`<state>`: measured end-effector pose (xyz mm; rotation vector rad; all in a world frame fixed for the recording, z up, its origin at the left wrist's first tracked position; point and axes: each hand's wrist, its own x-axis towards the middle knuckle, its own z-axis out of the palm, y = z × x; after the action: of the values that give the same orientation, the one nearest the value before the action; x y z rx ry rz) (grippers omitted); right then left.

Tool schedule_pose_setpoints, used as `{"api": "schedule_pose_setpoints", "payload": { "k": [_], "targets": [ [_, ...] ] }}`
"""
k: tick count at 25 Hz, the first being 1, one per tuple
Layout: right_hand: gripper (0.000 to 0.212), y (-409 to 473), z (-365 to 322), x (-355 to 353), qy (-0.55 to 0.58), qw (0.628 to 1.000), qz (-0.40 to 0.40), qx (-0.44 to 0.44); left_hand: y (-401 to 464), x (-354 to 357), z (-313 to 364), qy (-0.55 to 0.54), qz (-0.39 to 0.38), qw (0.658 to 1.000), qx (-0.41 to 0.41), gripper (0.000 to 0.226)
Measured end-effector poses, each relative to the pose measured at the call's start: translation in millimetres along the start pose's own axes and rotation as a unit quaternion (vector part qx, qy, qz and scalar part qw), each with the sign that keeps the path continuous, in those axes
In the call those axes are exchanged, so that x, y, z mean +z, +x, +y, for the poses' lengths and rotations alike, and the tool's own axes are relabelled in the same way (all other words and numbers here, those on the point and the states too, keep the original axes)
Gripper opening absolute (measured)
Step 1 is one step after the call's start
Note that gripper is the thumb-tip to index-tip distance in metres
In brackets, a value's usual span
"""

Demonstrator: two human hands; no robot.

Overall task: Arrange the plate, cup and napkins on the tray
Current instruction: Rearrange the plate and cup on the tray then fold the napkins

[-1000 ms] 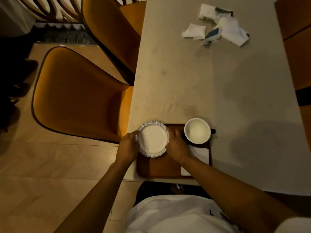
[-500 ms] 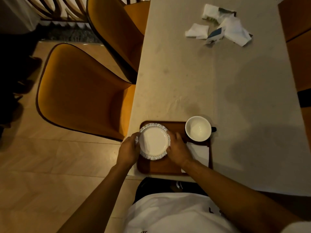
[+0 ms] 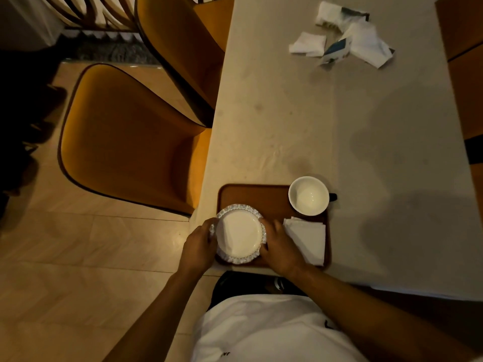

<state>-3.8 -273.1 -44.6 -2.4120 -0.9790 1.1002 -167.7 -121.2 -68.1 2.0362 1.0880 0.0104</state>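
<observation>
A brown tray (image 3: pixel 256 195) lies at the table's near left corner. On its left part sits a white plate (image 3: pixel 239 233) with a patterned frilled rim. My left hand (image 3: pixel 200 244) grips the plate's left edge and my right hand (image 3: pixel 278 242) grips its right edge. An empty white cup (image 3: pixel 308 195) with a dark handle stands at the tray's far right corner. A folded white napkin (image 3: pixel 307 240) lies on the tray's right side, just right of my right hand.
Loose white napkins and a torn blue-and-white packet (image 3: pixel 345 40) lie at the far end of the beige table (image 3: pixel 339 121). Two orange chairs (image 3: pixel 125 142) stand along the table's left side. Wood floor lies to the left.
Both hands have drawn the plate back toward me, from the tray's far left to its near left. More of the tray's far part and the napkin now show.
</observation>
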Motion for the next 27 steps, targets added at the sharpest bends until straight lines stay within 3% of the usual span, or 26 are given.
{"api": "schedule_pose_setpoints", "payload": {
  "k": [23,27],
  "targets": [
    [0.069,-8.6,11.8,10.0,0.023,0.999,-0.008,-0.022,-9.3,-0.7,-6.6,0.051,-0.015,0.998,-0.028,0.042],
    [0.044,-9.8,14.9,-6.8,0.062,0.998,0.016,-0.018,-3.9,-5.6,-1.8,0.091,0.0,0.996,-0.002,0.034]
  ]
}}
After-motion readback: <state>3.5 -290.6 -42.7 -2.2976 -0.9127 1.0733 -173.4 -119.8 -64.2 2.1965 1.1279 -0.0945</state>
